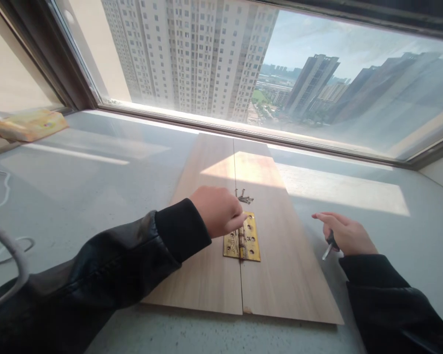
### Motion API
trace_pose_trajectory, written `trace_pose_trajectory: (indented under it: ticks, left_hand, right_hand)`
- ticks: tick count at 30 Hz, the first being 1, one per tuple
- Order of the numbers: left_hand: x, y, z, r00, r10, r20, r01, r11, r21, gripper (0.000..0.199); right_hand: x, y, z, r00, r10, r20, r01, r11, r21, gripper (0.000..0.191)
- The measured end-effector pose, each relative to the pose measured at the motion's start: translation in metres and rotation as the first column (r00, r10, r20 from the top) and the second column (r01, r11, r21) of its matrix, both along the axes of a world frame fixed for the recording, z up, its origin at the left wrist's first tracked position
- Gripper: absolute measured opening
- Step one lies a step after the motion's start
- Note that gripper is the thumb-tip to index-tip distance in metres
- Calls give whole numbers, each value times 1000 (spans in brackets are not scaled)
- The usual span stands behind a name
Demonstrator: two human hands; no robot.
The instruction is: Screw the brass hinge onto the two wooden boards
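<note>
- Hinge (242, 241): it is lying across the seam between the left board (203, 275) and the right board (280, 275), its long axis running along that seam, away from you.
- Your left hand (218, 211) is reaching nearer, its fingertips covering part of the hinge's far end, so most of the metal is lying toward you from them. Those fingers are curling inward; whether they are pinching or touching anything, I cannot tell.
- Screws (245, 199) are lying heaped just beyond the hinge.
- Your right hand (349, 236) is clasping a screwdriver (328, 250) beside the right board, forefinger pointing out.
- The windowsill (402, 236) is supporting both boards.
</note>
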State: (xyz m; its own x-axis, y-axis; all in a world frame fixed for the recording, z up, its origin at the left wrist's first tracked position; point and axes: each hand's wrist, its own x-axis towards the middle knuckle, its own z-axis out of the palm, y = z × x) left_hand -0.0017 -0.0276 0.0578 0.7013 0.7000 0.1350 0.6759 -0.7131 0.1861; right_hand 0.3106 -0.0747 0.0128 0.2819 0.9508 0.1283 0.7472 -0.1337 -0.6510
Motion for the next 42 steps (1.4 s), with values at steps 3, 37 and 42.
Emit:
trace_pose_trajectory:
  ticks: [3,37,42]
  left_hand:
    - [-4,37,-10,991,130,7,-129,988,-81,53]
    - [-114,-29,-69,835,399,380,-359,917,-174,36]
    - [-114,-27,-73,829,395,395,-352,919,-181,36]
  right_hand:
    - [5,7,-8,999,-25,-44,21,996,-91,41]
    - [-68,56,23,850,464,249,-472,881,-33,33]
    - [-90,45,30,607,666,433,-712,698,-76,30]
